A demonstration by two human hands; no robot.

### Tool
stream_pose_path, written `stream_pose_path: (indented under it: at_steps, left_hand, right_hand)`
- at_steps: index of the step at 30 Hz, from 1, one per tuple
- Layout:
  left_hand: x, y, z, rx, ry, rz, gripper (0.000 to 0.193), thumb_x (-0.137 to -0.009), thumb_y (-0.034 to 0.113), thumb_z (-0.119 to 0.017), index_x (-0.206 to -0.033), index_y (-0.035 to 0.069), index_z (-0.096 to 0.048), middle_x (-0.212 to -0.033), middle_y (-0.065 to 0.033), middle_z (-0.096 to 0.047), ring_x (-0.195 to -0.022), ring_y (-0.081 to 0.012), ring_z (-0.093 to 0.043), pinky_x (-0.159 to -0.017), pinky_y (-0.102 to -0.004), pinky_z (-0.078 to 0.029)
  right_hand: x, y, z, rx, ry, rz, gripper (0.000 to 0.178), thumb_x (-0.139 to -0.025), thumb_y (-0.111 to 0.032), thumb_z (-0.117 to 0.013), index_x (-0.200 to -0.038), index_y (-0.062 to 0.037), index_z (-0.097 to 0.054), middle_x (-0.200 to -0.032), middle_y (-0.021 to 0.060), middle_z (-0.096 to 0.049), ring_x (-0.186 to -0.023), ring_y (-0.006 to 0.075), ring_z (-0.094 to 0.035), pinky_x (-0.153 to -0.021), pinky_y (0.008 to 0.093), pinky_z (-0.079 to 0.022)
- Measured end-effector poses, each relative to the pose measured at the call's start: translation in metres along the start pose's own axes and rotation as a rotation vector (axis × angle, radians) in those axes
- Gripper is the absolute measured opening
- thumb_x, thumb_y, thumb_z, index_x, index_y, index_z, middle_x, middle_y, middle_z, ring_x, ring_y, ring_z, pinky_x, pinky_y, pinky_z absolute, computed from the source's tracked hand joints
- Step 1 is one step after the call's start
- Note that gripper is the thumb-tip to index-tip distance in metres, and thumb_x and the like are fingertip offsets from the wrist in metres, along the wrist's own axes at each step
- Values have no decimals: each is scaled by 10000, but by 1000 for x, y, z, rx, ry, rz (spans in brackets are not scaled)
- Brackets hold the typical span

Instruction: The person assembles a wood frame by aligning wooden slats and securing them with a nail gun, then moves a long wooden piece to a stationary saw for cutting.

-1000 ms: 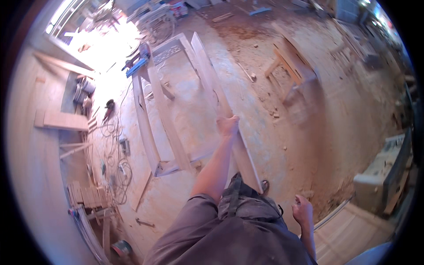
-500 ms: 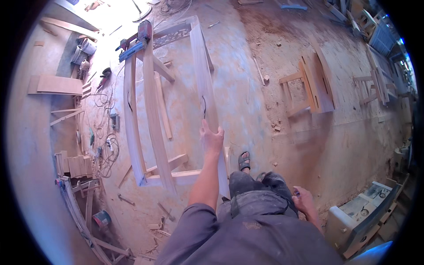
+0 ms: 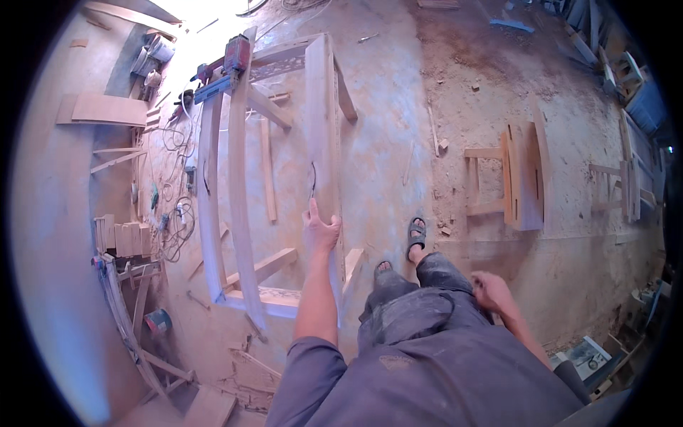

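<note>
My left hand [image 3: 321,229] lies on the right-hand rail of a pale wooden frame [image 3: 319,92]. Its index finger stretches toward a dark curved mark [image 3: 313,176] in the wood, and the thumb stands apart; nothing shows in its grasp. A similar dark mark [image 3: 207,178] runs along the left rail. Beside my right thigh hangs my right hand [image 3: 492,293], its fingers bent and blurred, so their grip is unclear. A long loose-looking board [image 3: 244,178] runs lengthwise within the frame. At the far left corner rests a red and blue nail gun [image 3: 233,60].
Cables [image 3: 178,235] and power tools lie left of the frame. Boards [image 3: 107,109] and a paint bucket [image 3: 158,320] are farther left. On the right stands a wooden chair-like piece [image 3: 523,178], with wood scraps and dust around it. My sandalled feet [image 3: 417,238] are beside the frame.
My left hand has shifted slightly left and down along with the view, still on the rail. My right hand has risen a little by my thigh. My feet have stepped, both sandals now showing.
</note>
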State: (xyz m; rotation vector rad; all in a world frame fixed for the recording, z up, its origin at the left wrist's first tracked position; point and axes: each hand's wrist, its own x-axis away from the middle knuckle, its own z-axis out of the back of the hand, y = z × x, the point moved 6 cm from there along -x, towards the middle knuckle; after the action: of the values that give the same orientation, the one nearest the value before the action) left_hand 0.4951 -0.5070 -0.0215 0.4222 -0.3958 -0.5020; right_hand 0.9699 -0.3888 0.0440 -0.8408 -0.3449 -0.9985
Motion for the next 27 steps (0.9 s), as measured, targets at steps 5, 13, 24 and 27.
stream_pose_path:
  at_steps: [5, 13, 24, 27]
  left_hand:
    - [1, 8, 2, -64, -48, 12, 920, -794, 277, -708, -1580, 100, -265, -1383, -228, -517, -1182, -417, -605, -992, -482, -507]
    - [-8, 11, -1, 91, -107, 162, 1028, -748, 256, -732, -1598, 71, -184, -1448, -280, -504, -1264, -429, -560, -1049, -474, -476]
    - [-105, 35, 33, 169, 301, 135, 736, -822, 256, -778, -1428, -43, -484, -1463, -285, -487, -1384, -415, -444, -1141, -461, -380]
    - [-216, 81, 87, 171, 457, 35, 629, -857, 236, -748, -1378, -48, -539, -1421, -273, -516, -1338, -408, -477, -1133, -476, -370]
  right_hand:
    - [-59, 32, 63, 30, 46, 91, 422, -799, -78, -631, -1219, -38, -638, -1057, 193, -710, -1001, 375, -674, -897, 455, -539]
    - [-112, 39, 97, 13, -13, 83, 413, -820, -88, -628, -1230, -41, -638, -1068, 197, -714, -1015, 385, -671, -909, 460, -536]
    - [-217, 0, 125, 61, -151, 84, 450, -806, -103, -665, -1253, -61, -646, -1092, 175, -720, -1030, 381, -671, -907, 460, -535]
    - [-271, -24, 145, 88, -143, 113, 446, -794, -95, -646, -1238, -53, -655, -1085, 179, -721, -1021, 374, -675, -903, 458, -537]
